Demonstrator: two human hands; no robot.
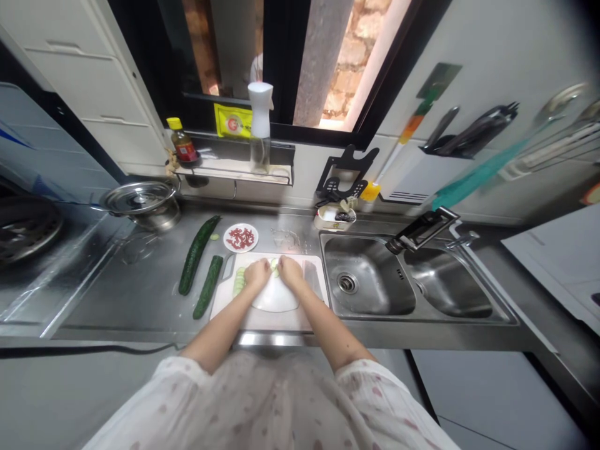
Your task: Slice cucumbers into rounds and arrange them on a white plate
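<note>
My left hand (257, 274) and my right hand (289, 272) are close together over the far part of a white plate (275, 300), fingers curled in. Pale green cucumber slices (274, 266) show between their fingertips, partly hidden by the fingers. The plate rests on a white cutting board (227, 309). Beside my left hand, a row of overlapping cucumber slices (239, 281) lies on the board. A broad grey blade (311, 275), apparently a knife, lies flat to the right of my right hand.
Left of the board lie a whole cucumber (197, 256) and a cut cucumber (208, 287). Behind it stands a small plate of chopped red pieces (240, 238). A double sink (370, 306) is at the right; a lidded steel pot (143, 203) stands at the left.
</note>
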